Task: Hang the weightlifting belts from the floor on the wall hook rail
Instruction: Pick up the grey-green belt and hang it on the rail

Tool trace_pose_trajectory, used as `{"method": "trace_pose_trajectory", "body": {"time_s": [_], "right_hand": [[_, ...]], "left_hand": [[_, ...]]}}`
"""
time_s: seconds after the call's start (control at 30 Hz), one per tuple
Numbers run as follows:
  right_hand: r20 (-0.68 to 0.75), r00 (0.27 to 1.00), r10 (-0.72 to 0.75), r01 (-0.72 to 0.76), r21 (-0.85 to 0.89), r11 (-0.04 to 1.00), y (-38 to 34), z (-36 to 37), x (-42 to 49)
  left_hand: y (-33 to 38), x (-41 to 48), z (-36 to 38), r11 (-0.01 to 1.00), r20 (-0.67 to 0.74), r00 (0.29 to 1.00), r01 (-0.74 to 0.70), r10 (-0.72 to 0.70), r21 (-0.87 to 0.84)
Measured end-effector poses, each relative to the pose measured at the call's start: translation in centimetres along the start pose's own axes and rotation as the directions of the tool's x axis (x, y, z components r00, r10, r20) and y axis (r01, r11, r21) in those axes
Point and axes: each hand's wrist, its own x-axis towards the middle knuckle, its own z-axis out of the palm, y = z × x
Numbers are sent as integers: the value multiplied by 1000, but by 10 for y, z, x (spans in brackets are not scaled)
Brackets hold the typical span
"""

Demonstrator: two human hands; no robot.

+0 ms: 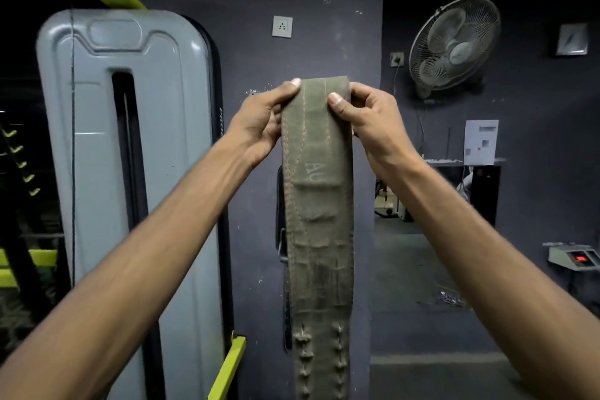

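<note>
An olive-green weightlifting belt (319,230) hangs down in front of the dark wall, folded over at its top and reaching out of the bottom of the view. My left hand (263,122) pinches its top left edge. My right hand (363,120) grips the top right edge, thumb on the front face. Behind the green belt a dark belt (281,237) with a metal buckle hangs against the wall, mostly hidden. The hook rail itself is covered by the belt and my hands.
A grey machine shroud (130,172) with yellow frame parts stands close on the left. A wall fan (454,45) is mounted at the upper right, a socket (282,26) above the belt. An opening (435,198) in the wall and a small box with a red light (574,256) lie to the right.
</note>
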Motion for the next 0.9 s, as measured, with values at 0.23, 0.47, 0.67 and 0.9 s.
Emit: {"method": "trace_pose_trajectory", "body": {"time_s": [0.23, 0.47, 0.67, 0.9], "right_hand": [[308, 947, 93, -19, -236, 972, 51, -10, -93], [440, 796, 416, -392, -148, 908, 56, -6, -82], [371, 816, 443, -577, 478, 662, 33, -1, -9], [133, 845, 519, -524, 408, 748, 39, 22, 3]], "left_hand": [[12, 0, 8, 974, 32, 980, -200, 198, 110], [0, -4, -7, 954, 84, 965, -257, 247, 153], [-22, -26, -27, 947, 166, 967, -230, 196, 224], [-40, -33, -40, 979, 127, 987, 73, -98, 189]]}}
